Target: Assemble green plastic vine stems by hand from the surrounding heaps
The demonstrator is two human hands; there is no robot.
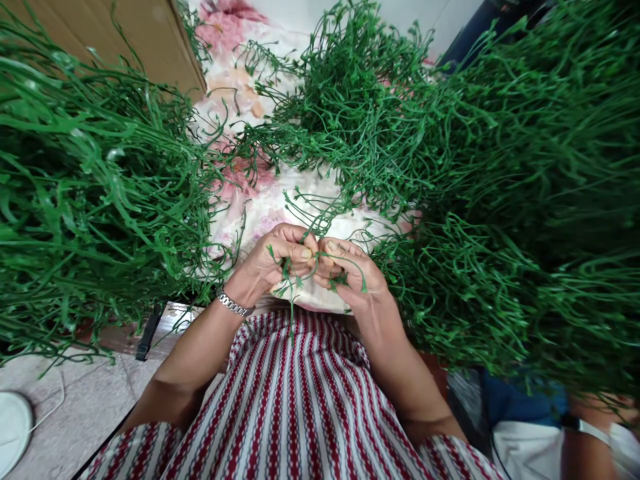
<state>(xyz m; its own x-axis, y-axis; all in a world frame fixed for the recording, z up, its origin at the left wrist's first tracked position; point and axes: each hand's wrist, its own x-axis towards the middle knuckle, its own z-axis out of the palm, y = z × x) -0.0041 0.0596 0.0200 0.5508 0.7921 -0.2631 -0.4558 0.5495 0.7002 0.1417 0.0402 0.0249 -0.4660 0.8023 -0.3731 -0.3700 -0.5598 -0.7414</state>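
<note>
Both of my hands meet in front of my striped top, above a patterned cloth (295, 180). My left hand (280, 253), with a metal watch (234, 304) at the wrist, pinches thin green plastic stems (320, 223) between thumb and fingers. Close against it, my right hand (353, 267) is closed with thumb and fingertips on the same stems. Some stem ends stick out above the fingers, and others hang below with small branched tips. Where the stems cross between the fingertips is partly hidden.
A large heap of green plastic stems (100, 200) lies on the left, another heap (500, 173) on the right. A cardboard box (145, 40) stands at the back left. At lower right shows another person's arm (590, 437). A round white object (13, 433) sits at lower left.
</note>
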